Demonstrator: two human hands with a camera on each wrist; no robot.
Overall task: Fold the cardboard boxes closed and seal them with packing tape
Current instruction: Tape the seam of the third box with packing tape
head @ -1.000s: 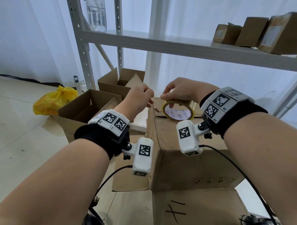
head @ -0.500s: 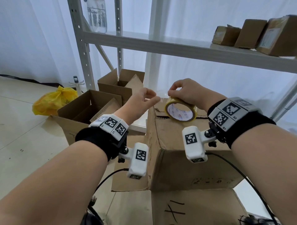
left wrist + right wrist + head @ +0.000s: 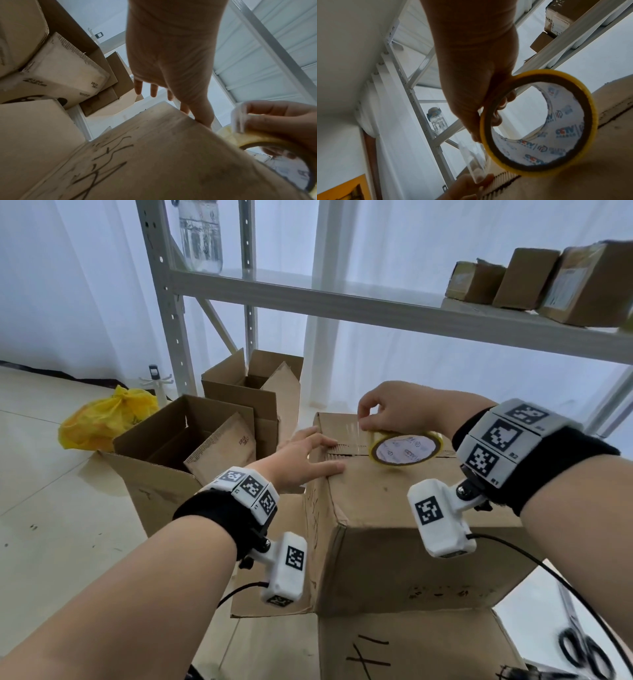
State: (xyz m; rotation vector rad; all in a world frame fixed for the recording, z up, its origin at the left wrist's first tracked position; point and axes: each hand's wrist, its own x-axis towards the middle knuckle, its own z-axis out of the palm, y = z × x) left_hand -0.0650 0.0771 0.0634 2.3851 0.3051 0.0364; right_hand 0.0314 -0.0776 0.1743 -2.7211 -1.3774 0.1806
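Observation:
A closed cardboard box [image 3: 394, 501] stands in front of me, its top seam [image 3: 352, 455] running left to right. My left hand [image 3: 308, 457] lies flat with straight fingers over the box's top left edge [image 3: 171, 121], at the end of the seam. My right hand [image 3: 387, 412] grips a yellowish roll of clear packing tape [image 3: 406, 451] just above the seam; the roll [image 3: 539, 121] stands on edge. A short strip of clear tape [image 3: 349, 428] runs from the roll toward the left fingers [image 3: 471, 185].
Two open cardboard boxes [image 3: 185, 446] [image 3: 253, 392] stand on the floor to the left, with a yellow bag [image 3: 102, 419] beyond. A metal shelf [image 3: 376, 306] crosses above, bearing small boxes [image 3: 534, 278]. Another marked box [image 3: 428, 648] sits below; scissors [image 3: 589, 655] lie at the lower right.
My left hand has dropped from a pinch in the air to lie flat on the box's left edge. The right hand has lowered the roll to the seam and drawn out tape.

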